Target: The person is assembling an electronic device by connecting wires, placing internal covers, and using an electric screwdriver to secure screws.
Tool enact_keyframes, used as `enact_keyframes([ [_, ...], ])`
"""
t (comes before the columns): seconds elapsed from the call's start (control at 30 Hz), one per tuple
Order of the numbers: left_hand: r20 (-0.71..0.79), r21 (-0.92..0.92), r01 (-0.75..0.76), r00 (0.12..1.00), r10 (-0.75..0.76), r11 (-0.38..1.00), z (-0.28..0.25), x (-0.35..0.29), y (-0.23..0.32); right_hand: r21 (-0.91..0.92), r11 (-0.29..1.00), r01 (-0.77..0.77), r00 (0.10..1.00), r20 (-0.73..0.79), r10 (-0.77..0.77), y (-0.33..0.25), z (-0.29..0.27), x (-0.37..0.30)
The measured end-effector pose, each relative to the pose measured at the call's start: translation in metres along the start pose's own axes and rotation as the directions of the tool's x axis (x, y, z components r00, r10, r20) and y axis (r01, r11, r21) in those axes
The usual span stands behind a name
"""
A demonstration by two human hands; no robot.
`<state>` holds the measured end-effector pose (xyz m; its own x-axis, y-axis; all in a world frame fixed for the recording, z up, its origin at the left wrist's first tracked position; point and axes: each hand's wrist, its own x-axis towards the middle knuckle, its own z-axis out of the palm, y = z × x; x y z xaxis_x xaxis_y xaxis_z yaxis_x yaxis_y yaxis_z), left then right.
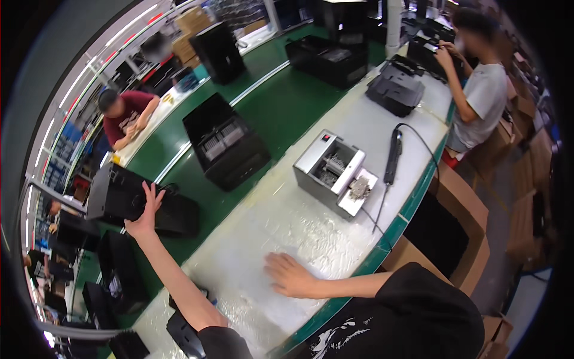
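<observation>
My left hand [145, 210] reaches out over the green conveyor belt, fingers spread, and overlaps the side of a black box-shaped housing [113, 194]. Whether the fingertips touch it, I cannot tell. My right hand [291, 275] is over the plastic-covered worktop [239, 245] with its fingers stretched out and a little blurred; nothing shows in it. Beyond it on the worktop stands a grey metal screw feeder [327, 170] with a pile of small screws at its front. To the right of that lies a black corded electric screwdriver [393, 157].
Another open black housing [227, 143] sits on the belt [263, 110], with more farther along. A black moulded part [396, 87] lies at the worktop's far end. One co-worker [483, 90] stands at right, another [128, 119] across the belt. An open cardboard box [475, 206] stands beside me.
</observation>
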<state>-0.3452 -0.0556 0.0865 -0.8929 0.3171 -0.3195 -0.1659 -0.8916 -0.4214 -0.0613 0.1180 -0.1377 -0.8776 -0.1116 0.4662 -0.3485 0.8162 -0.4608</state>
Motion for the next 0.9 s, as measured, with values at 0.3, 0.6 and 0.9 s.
enact_keyframes([
  [0.3, 0.276, 0.385, -0.311, 0.937, 0.214, 0.869, -0.008, 0.103, -0.003, 0.102, 0.994, 0.033, 0.999, -0.044, -0.029, 0.011, -0.004, -0.001],
  [0.6, 0.546, 0.614, -0.347, 0.835, -0.064, 0.709, -0.082, 0.079, -0.053, 0.135, 0.991, 0.021, 0.997, -0.076, -0.011, 0.012, -0.004, 0.003],
  [0.9, 0.469, -0.295, -0.649, 0.541, -0.698, -0.701, -0.144, 0.126, -0.119, 0.184, 0.983, 0.017, 0.995, -0.103, 0.002, 0.016, -0.004, 0.001],
])
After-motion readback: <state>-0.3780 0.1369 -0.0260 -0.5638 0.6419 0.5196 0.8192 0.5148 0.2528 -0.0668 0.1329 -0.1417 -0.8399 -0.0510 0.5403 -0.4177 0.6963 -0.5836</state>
